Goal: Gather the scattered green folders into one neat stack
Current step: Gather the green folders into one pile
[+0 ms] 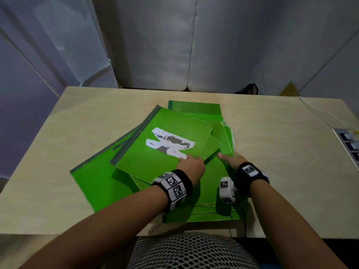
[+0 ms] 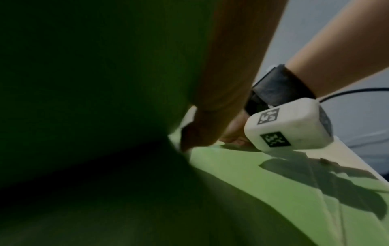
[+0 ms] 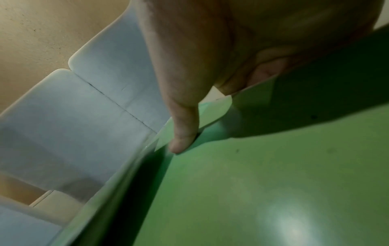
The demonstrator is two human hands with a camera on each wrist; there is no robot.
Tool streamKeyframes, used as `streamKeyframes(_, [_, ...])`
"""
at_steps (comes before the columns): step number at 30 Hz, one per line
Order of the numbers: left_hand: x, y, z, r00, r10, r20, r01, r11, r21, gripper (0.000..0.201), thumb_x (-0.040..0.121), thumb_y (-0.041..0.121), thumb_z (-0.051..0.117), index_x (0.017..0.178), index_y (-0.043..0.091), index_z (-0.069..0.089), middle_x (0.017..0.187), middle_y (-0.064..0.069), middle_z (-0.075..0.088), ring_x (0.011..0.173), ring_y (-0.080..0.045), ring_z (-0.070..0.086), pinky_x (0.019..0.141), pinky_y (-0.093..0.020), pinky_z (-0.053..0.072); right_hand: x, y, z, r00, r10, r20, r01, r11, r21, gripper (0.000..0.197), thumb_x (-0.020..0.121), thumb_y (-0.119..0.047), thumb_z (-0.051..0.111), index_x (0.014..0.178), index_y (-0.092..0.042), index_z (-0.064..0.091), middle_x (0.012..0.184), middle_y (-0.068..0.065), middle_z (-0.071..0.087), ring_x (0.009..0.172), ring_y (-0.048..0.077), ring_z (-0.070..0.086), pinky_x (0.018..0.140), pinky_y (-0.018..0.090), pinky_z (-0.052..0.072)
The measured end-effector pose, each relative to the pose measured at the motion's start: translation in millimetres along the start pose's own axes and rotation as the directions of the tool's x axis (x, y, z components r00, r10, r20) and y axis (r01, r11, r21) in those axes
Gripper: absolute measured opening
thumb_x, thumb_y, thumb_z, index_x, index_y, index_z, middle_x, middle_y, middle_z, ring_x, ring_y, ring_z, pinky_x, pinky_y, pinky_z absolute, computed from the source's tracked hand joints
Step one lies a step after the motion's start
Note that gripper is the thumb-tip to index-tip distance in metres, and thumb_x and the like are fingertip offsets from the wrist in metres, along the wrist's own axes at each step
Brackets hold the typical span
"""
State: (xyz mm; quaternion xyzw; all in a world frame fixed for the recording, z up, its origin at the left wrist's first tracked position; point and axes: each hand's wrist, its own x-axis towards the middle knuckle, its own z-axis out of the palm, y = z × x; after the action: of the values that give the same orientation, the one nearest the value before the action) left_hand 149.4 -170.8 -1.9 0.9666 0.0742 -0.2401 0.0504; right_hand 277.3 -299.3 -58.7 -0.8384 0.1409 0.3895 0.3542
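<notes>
Several green folders lie in a loose, fanned pile in the middle of the beige table. The top folder has a torn white and grey label and sits skewed, its near edge raised off the pile. My left hand grips that folder at its near right edge; in the left wrist view its fingers curl over a dark green edge. My right hand is just to the right, its thumb lying on a lower folder and its fingers tucked behind a green sheet.
A keyboard-like device sits at the table's right edge with a thin cable running behind it. White panels stand past the far edge, beside a black object. A mesh surface is below the near edge.
</notes>
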Motion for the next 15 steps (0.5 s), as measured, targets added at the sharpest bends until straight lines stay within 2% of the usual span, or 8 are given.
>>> streamKeyframes(2, [4.9,-9.9,5.2,1.000,0.008,0.005,-0.007,0.994,-0.109,0.036,0.095,0.028,0.052,0.123,0.006,0.052,0.115,-0.013,0.063,0.103,-0.029,0.062,0.086,-0.039,0.051,-8.2,-1.7,0.0,1.000,-0.006,-0.004,0.006,1.000,0.021,0.106,0.066,-0.057,0.076,0.148,-0.012,0.026,0.146,0.020,0.041,0.126,0.041,0.046,0.101,0.054,0.042])
streamKeyframes(4, [11.3,-34.4,4.6,0.991,-0.110,-0.079,0.076,0.934,-0.348,0.050,0.087,0.045,0.059,0.125,0.014,0.051,0.118,-0.006,0.063,0.107,-0.024,0.061,0.090,-0.038,0.052,-7.3,-1.7,-0.1,1.000,-0.008,-0.002,0.008,0.999,0.032,0.109,0.065,-0.055,0.078,0.149,-0.014,0.023,0.149,0.020,0.037,0.129,0.043,0.043,0.102,0.057,0.040])
streamKeyframes(5, [15.2,-53.3,1.4,0.965,-0.223,-0.138,0.135,0.874,-0.466,0.055,0.084,0.048,0.061,0.127,0.015,0.051,0.123,-0.006,0.061,0.111,-0.024,0.059,0.093,-0.039,0.050,-6.1,-1.8,-0.2,1.000,-0.007,-0.004,0.007,0.999,0.035,0.111,0.063,-0.055,0.079,0.149,-0.014,0.023,0.149,0.020,0.037,0.129,0.043,0.043,0.102,0.057,0.040])
streamKeyframes(7, [20.3,-99.6,-8.4,0.862,-0.463,-0.205,0.302,0.795,-0.527,0.071,0.077,0.056,0.066,0.128,0.010,0.048,0.130,-0.012,0.055,0.118,-0.029,0.054,0.098,-0.044,0.046,-3.9,-1.9,-0.3,1.000,-0.010,-0.004,0.010,1.000,0.025,0.111,0.062,-0.057,0.078,0.148,-0.012,0.025,0.147,0.019,0.040,0.128,0.042,0.045,0.102,0.057,0.041])
streamKeyframes(9, [20.5,-146.9,-10.0,0.764,-0.639,-0.085,0.540,0.707,-0.457,0.100,0.064,0.070,0.069,0.135,0.005,0.041,0.135,-0.017,0.050,0.124,-0.033,0.050,0.103,-0.048,0.041,-2.5,-1.1,-0.3,1.000,-0.008,-0.005,0.008,1.000,0.001,0.110,0.062,-0.060,0.077,0.147,-0.011,0.029,0.145,0.019,0.043,0.125,0.041,0.047,0.101,0.055,0.042])
streamKeyframes(10, [19.4,-164.6,-8.0,0.744,-0.668,0.026,0.607,0.659,-0.443,0.113,0.056,0.075,0.070,0.138,0.004,0.038,0.136,-0.018,0.049,0.124,-0.034,0.050,0.104,-0.049,0.040,-3.0,-1.3,-0.4,1.000,-0.010,-0.003,0.010,1.000,-0.003,0.110,0.061,-0.061,0.076,0.147,-0.011,0.029,0.145,0.019,0.043,0.125,0.042,0.047,0.101,0.056,0.042])
streamKeyframes(12, [16.5,-182.9,-0.9,0.771,-0.603,0.204,0.622,0.647,-0.441,0.120,0.051,0.076,0.070,0.139,0.001,0.037,0.133,-0.019,0.053,0.117,-0.034,0.057,0.098,-0.046,0.048,-0.9,-1.4,-0.2,1.000,-0.014,0.008,0.014,1.000,0.002,0.111,0.059,-0.063,0.077,0.147,-0.012,0.031,0.146,0.019,0.042,0.125,0.042,0.047,0.100,0.057,0.042])
streamKeyframes(15, [11.1,-182.4,6.4,0.823,-0.539,0.180,0.560,0.716,-0.417,0.097,0.066,0.066,0.070,0.133,0.001,0.042,0.129,-0.017,0.056,0.112,-0.032,0.059,0.086,-0.039,0.051,4.7,-1.4,-1.0,1.000,-0.009,0.024,0.010,1.000,-0.016,0.107,0.061,-0.063,0.076,0.145,-0.010,0.034,0.146,0.018,0.042,0.125,0.040,0.048,0.102,0.054,0.041])
